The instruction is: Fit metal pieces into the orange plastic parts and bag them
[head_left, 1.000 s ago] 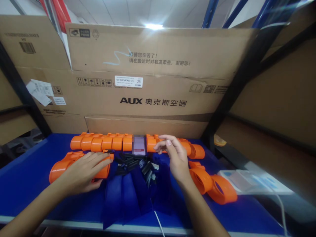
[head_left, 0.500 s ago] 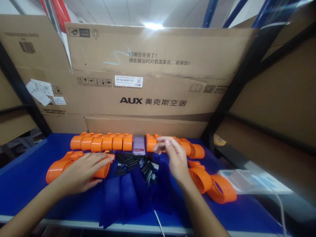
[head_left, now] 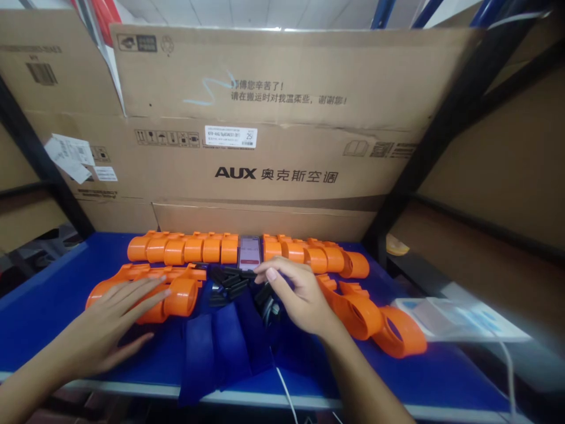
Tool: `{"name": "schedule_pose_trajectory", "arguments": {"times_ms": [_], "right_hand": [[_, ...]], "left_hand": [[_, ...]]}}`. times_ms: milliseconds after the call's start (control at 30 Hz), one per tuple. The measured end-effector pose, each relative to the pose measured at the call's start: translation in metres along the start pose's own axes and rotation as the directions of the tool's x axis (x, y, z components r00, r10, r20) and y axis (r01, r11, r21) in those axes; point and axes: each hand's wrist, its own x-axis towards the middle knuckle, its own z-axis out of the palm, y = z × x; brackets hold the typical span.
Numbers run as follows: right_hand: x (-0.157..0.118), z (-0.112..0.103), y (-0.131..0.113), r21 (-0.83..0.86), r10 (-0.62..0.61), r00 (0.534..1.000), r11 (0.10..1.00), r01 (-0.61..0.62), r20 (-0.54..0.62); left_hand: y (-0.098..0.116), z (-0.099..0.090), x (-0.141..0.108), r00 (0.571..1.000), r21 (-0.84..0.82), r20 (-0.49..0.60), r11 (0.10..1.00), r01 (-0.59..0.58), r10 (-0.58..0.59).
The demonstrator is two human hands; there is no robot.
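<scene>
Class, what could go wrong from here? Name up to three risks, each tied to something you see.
1. The left hand, fingers spread over the orange rings at left, might push them out of place.
2. The right hand, close in front of the phone, could knock it.
3. The blue straps reach the table's front edge, so a snag might drag them off.

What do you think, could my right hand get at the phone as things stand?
Probably yes: your right hand is close by, and the phone shows its screen uncovered between the orange rings. Dark clips lie near its lower edge but look easy to reach over.
</scene>
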Motion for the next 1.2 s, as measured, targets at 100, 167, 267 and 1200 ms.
{"name": "schedule_pose_trajectory", "arguments": {"times_ms": [100,167,267,1200], "right_hand": [[0.003,0.001,-0.017,-0.089,-0.106,0.977,0.988,0.123,0.183],[-0.002,0.011,-0.029,-0.170,-0.192,0.898,0.946,0.277,0.396],[-0.024,0.044,-0.038,-0.252,-0.269,0.740,0.823,0.509,0.617],[-0.068,0.109,-0.013,-0.486,-0.283,0.694,0.543,0.685,0.662]], "left_hand": [[-0.011,0.016,0.001,0.999,0.018,-0.012,0.999,0.042,-0.042],[-0.012,0.022,0.004,0.998,0.004,-0.020,0.998,0.059,-0.059],[-0.007,0.022,0.006,0.997,-0.023,-0.041,0.998,0.060,-0.060],[0.032,-0.031,0.051,0.924,-0.086,-0.381,0.996,-0.011,-0.023]]}}
